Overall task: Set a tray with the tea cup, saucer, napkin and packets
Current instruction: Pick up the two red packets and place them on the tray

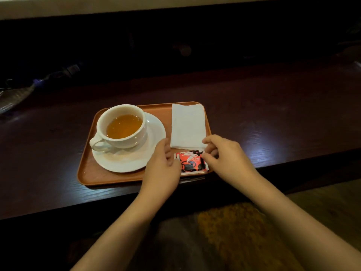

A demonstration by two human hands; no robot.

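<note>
Tray (86, 169) sitting centre frame w/ tea cup (121, 127) on saucer (154, 132) at left, napkin (187, 126) upper right. Red packet (192, 161) lying at tray's lower right corner, partly over rim. Left hand (162, 167) resting half-curled on packet's left edge; right hand (226, 155) pinching its upper right corner. Risks: packet is overhanging, so a nudge may be sliding it off; left knuckles sitting near saucer, could be jarring the full cup, spilling tea.

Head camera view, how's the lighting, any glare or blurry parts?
Head view: dim overall, with the back of the dark wooden counter nearly black; bluish-white glare patches show on the counter right of the orange plastic tray; the white folded napkin looks bright and loses detail; the patterned floor at the bottom is soft; wide-angle bending shows along the counter's edges.
</note>
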